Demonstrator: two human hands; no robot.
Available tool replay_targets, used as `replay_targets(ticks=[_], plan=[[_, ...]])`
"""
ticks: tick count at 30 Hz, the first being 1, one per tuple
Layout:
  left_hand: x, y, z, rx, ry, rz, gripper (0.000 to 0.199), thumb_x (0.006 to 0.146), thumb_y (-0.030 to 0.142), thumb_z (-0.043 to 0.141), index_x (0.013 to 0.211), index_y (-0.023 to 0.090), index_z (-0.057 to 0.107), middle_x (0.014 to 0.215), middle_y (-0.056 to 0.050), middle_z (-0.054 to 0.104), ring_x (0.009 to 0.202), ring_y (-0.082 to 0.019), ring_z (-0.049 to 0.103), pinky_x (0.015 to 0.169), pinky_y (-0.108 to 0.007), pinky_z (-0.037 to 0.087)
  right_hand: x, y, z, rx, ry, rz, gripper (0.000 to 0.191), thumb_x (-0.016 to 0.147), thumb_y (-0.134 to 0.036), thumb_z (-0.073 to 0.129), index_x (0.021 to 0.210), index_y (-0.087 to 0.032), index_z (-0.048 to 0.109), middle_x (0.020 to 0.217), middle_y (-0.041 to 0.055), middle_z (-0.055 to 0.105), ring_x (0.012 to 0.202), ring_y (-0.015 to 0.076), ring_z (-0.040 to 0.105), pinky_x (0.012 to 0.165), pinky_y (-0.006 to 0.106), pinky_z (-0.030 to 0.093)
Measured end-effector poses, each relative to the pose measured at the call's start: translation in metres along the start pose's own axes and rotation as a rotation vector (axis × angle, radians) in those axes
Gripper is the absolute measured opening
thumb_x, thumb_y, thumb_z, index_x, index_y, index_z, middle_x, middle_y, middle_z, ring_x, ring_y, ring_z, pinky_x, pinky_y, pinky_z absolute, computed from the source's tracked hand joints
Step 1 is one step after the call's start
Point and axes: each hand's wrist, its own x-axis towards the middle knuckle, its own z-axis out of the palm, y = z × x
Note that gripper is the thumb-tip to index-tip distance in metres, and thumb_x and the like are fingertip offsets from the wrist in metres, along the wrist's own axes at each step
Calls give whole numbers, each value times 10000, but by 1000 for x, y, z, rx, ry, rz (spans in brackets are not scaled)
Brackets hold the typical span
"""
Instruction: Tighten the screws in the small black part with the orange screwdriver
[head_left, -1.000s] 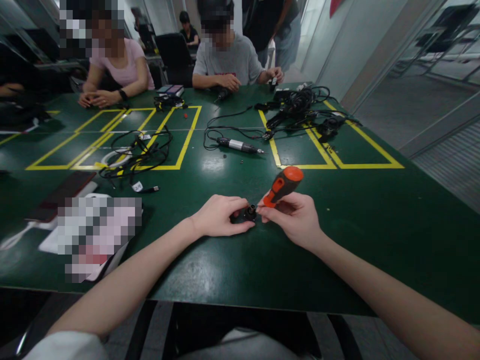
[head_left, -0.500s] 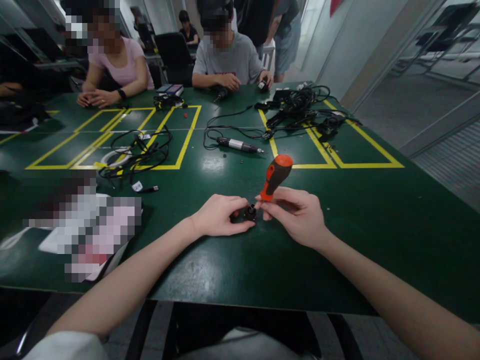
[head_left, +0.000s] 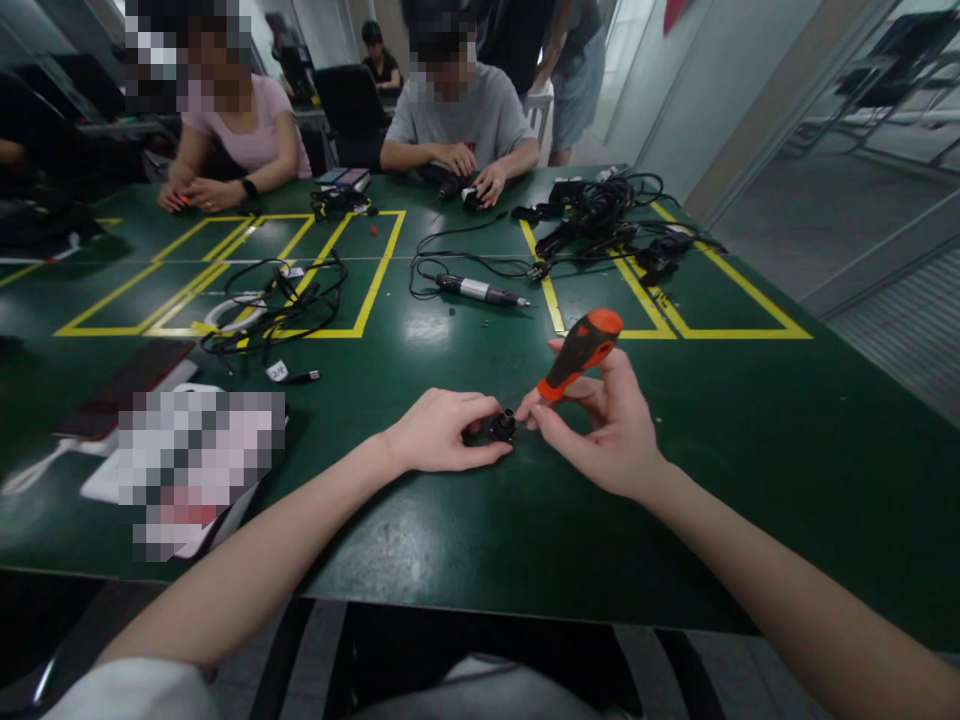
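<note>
On the green table (head_left: 420, 520), a small round black part (head_left: 502, 427) is pinched between the thumb and forefinger of my left hand (head_left: 448, 430). Just right of it, my right hand (head_left: 604, 425) grips a screwdriver (head_left: 580, 353) with an orange and dark handle, low down near its shaft. The handle tilts up and to the right, and the shaft points down-left toward the black part. The screwdriver's tip is too small to make out, so contact with the part cannot be told.
Beyond my hands lies a grey and black pen-shaped tool (head_left: 480, 290) with a cord. Tangled cables (head_left: 277, 305) are at left, and a bigger cable heap (head_left: 600, 215) is at back right. Phones (head_left: 124, 390) rest at left. Two people sit across the table.
The screwdriver's handle has tilted further to the right and my right hand's fingers have shifted and spread. Across the table, a person's hand has moved left with a small object.
</note>
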Motion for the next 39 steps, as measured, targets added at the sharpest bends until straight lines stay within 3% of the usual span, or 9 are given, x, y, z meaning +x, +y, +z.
replay_targets(ticks=[4,8,13,15,18,21,25,32,39], plan=[[0,-1,0,5,9,3,334,919,479,647,777,200,531,684,37,575,582,-106,517,563,-240,332,-6,5,1,-130,26,-92,466,940,-150,716,1343,-264,512,921,8,759,743,188,775,688,345,655],[0,-2,0,-5,6,9,324,928,476,633,790,199,536,689,35,579,589,-108,525,568,-242,339,-6,6,1,-237,40,-132,257,938,-193,730,1180,-229,652,884,27,784,721,191,768,697,333,656],[0,-2,1,1,0,12,323,933,491,624,812,200,551,710,31,588,618,-116,549,583,-249,355,8,-7,-4,-297,42,-59,118,920,-255,750,1028,-208,754,921,47,792,740,191,749,674,310,661],[0,-1,1,4,-3,3,329,930,494,626,803,202,544,711,32,590,617,-117,547,584,-251,356,12,-11,-7,-272,21,-8,175,902,-255,779,1070,-210,764,906,38,789,731,190,748,695,320,668],[0,-1,0,1,-4,-2,324,928,491,630,808,203,546,712,34,593,615,-117,546,586,-251,357,14,-15,-11,-213,42,42,460,857,-266,841,1292,-245,693,924,19,779,715,191,753,707,333,681],[1,0,0,8,-11,-2,322,931,491,630,813,202,551,717,30,600,620,-120,551,588,-251,356,15,-17,-14,-162,71,62,772,821,-276,881,1501,-306,518,1153,58,758,733,198,770,694,343,692],[1,-1,0,8,-7,1,336,933,488,634,791,199,538,703,29,592,610,-120,543,587,-251,345,15,-19,-17,-135,37,47,923,828,-289,884,1601,-356,383,1274,83,717,745,201,779,653,320,682],[-1,-1,1,5,1,-1,293,931,477,645,878,192,603,726,27,619,609,-115,564,585,-241,360,11,-21,-14,-133,-57,49,879,897,-265,816,1628,-352,335,1029,38,778,599,173,717,507,282,605],[0,1,0,5,-12,-8,294,938,472,626,858,190,602,738,18,632,623,-119,571,587,-242,361,17,-24,-13,-251,20,-118,723,764,-274,915,1385,-317,547,1329,119,707,901,260,773,658,377,664]])
